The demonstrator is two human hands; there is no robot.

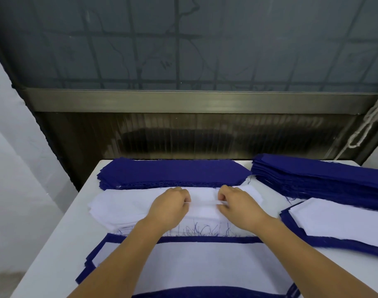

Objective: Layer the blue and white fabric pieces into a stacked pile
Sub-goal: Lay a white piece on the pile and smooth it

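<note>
A stack of white fabric pieces [119, 206] lies across the middle of the white table [61, 244]. My left hand [169, 206] and my right hand [237, 204] rest on it side by side, both pinching the edge of the top white piece [204, 208]. Behind it sits a pile of blue fabric pieces [173, 173]. Nearest me lies the layered pile [205, 263], a white piece on top with blue edges showing around it; my forearms cross over it.
A second, taller blue stack [312, 177] sits at the back right. Another layered blue-and-white pile [338, 224] lies at the right edge. A dark panel and metal rail run behind the table. A white cord [368, 123] hangs at the right.
</note>
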